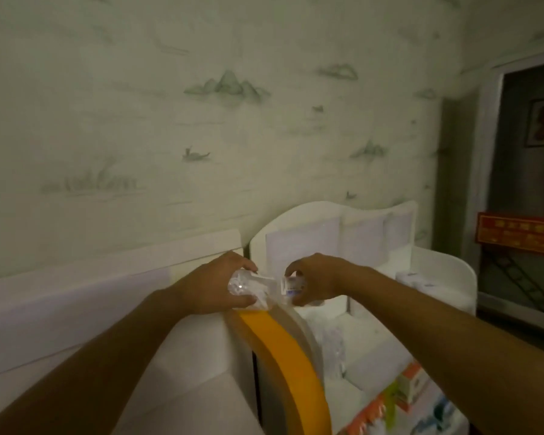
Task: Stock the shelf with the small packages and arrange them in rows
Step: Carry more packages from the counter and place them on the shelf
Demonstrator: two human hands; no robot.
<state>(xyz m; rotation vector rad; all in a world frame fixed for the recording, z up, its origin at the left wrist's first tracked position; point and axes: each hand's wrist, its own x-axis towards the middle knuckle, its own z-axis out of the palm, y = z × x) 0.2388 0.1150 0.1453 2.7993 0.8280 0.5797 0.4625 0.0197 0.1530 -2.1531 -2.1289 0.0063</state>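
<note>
- Nearest the camera, two bare forearms reach forward from the bottom corners of a dim room, meeting near the middle of the view.
- Low on the right, brightly coloured boxes [409, 390] lie in the lower part of a white shelf unit [453, 277]; their labels are too blurred to read.
- Between the arms, a curved orange band with a clear plastic edge [283, 350] rises toward the hands. What it belongs to cannot be told.
- The left hand [220, 284] has its fingers curled round a crinkled clear plastic wrapper [245, 285], gripping it just above the top of the orange band.
- The right hand [311, 279] pinches a small package [291, 285], clear with a pale label, just beside the wrapper's open end. The two hands are close together.
- Judgement: the package is being drawn out of the wrapper, so stocking looks to be at an early stage. To do it well, hold the wrapper steady with the left hand, pull the package straight out, then set it upright on the shelf, snug against its neighbours so the row runs even.
- Behind the hands, the shelf unit has a scalloped white back and stands against the wall, with a few small pale packages [415, 279] resting on its right side.
- Farthest off, pale wallpaper [226, 86] shows faint green mountains, and a dark doorway [528, 183] opens at the right.
</note>
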